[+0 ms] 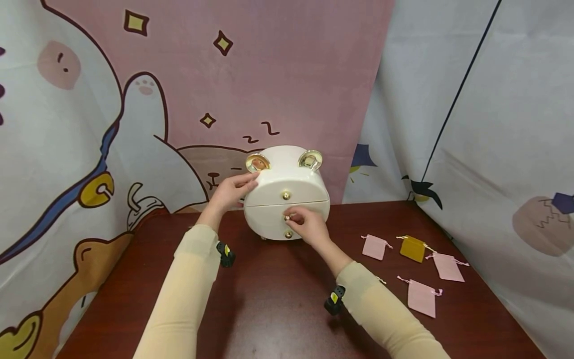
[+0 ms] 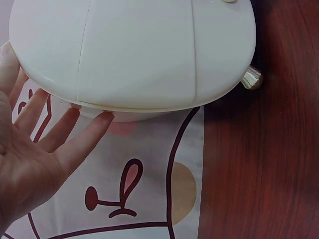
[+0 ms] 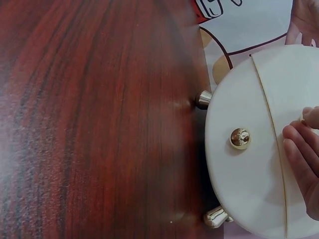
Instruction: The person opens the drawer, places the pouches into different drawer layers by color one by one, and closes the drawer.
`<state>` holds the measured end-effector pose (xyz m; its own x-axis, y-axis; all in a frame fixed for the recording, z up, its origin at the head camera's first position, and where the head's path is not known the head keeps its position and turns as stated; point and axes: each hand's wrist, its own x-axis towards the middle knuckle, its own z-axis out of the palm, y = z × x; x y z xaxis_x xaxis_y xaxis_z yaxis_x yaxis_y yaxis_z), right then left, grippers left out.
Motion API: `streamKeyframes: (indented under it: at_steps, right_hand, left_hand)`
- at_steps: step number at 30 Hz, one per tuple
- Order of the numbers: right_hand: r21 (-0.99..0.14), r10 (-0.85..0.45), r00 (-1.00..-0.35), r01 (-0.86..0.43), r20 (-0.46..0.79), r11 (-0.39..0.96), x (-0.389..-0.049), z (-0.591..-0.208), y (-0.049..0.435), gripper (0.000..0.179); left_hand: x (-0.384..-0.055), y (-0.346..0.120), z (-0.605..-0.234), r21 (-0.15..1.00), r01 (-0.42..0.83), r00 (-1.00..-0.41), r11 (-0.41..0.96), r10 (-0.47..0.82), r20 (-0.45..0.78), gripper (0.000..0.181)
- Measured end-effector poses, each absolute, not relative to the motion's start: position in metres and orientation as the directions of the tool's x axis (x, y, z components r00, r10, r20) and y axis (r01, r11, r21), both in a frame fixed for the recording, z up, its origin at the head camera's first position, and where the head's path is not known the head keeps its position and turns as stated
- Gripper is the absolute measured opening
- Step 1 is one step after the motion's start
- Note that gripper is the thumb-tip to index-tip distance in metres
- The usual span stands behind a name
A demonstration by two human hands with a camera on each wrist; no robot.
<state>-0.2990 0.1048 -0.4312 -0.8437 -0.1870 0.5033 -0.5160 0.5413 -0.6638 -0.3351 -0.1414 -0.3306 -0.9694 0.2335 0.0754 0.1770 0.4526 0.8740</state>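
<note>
A white rounded jewelry box with gold ear-shaped pieces stands at the back of the table, its drawers closed. My right hand pinches the middle gold knob between thumb and fingertips; its other fingers lie close to the drawer front in the right wrist view. Above and below that are a top knob and a bottom knob. On the box's upper left side, below the left gold ear, rests my left hand. Its spread fingers touch the rear edge there.
Several small drawstring pouches lie on the table at right: a mustard pouch and pink ones, one pink pouch nearer the front. A cartoon cloth hangs right behind the box. Short metal feet hold the box off the table.
</note>
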Motion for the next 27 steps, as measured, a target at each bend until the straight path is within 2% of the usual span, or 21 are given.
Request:
streamKeyframes:
  at_steps: [27]
  right_hand:
    - [-0.604,-0.246,-0.796,-0.586,0.553,0.541,-0.254,-0.433,0.112,0.021]
  left_hand:
    - [-0.334,-0.142,-0.329,0.882,0.167,-0.97,0.441,0.232,0.068,0.048]
